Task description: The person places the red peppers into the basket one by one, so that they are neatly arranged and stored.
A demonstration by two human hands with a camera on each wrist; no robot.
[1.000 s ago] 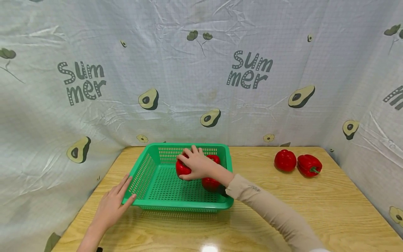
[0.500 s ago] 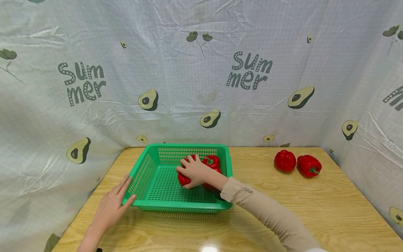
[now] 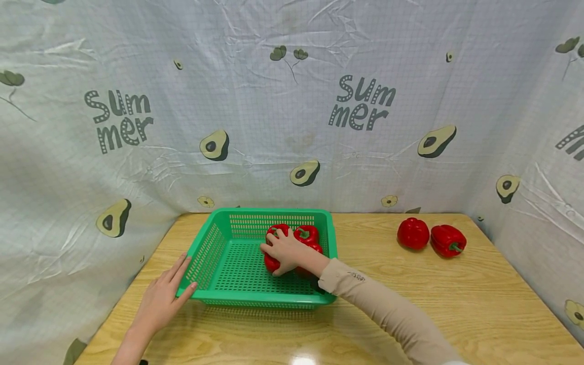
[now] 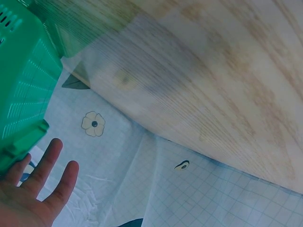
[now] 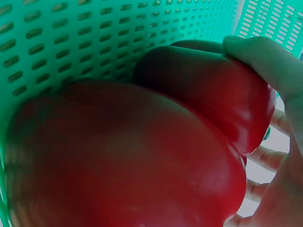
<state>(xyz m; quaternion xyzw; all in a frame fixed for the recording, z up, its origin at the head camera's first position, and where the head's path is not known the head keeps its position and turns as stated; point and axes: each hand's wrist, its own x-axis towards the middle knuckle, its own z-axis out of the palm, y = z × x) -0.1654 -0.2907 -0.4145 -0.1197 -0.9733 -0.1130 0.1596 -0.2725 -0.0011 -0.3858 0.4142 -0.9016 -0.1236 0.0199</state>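
My right hand [image 3: 289,252] is inside the green plastic basket [image 3: 255,296], its fingers spread round a red bell pepper [image 3: 271,263] low in the basket. In the right wrist view the thumb lies along that pepper [image 5: 222,94], and another large red pepper [image 5: 123,161] fills the foreground. Red with a green stem also shows behind the fingers; whether it is a separate pepper I cannot tell. Beside it sits a red bell pepper [image 3: 306,233], with more red partly hidden by my wrist. My left hand [image 3: 159,299] rests on the basket's left rim with straight fingers.
Two red bell peppers, one upright [image 3: 413,233] and one on its side [image 3: 449,240], lie at the back right of the wooden table [image 3: 388,314]. A printed cloth [image 3: 255,101] hangs behind the table and along both sides.
My right hand has moved down and slightly right with the pepper, exposing the stem of the pepper beside it. The left hand and the basket have stayed put.
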